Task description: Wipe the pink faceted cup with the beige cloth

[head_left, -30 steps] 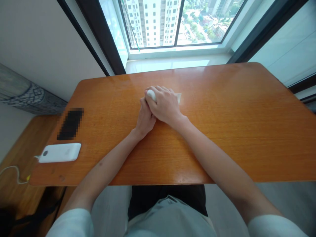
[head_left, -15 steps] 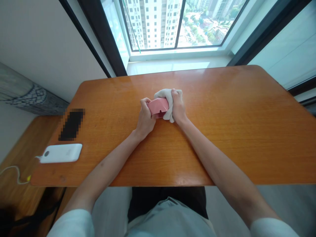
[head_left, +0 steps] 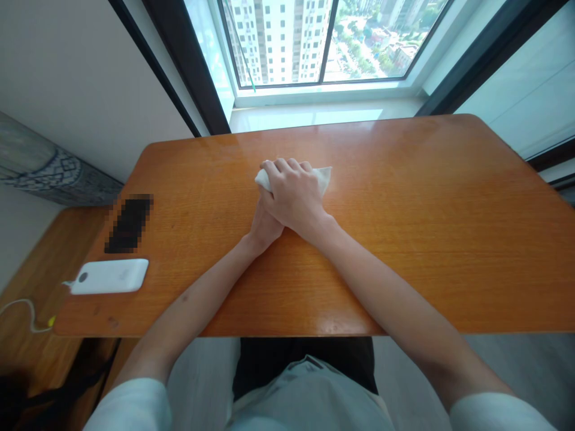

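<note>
Hands rest together near the middle of the orange wooden tabletop [head_left: 404, 239]. The right hand [head_left: 291, 197] presses over the left hand [head_left: 266, 224], its fingers curled down on a white cloth [head_left: 323, 177] whose corners poke out on either side; the left hand's grip cannot be seen. Farther left on the tabletop lie a pixelated black phone [head_left: 129, 224] and a white power bank [head_left: 109, 276], its thin cable [head_left: 30, 305] trailing off the edge.

No text, labels or numbers can be read anywhere.
</note>
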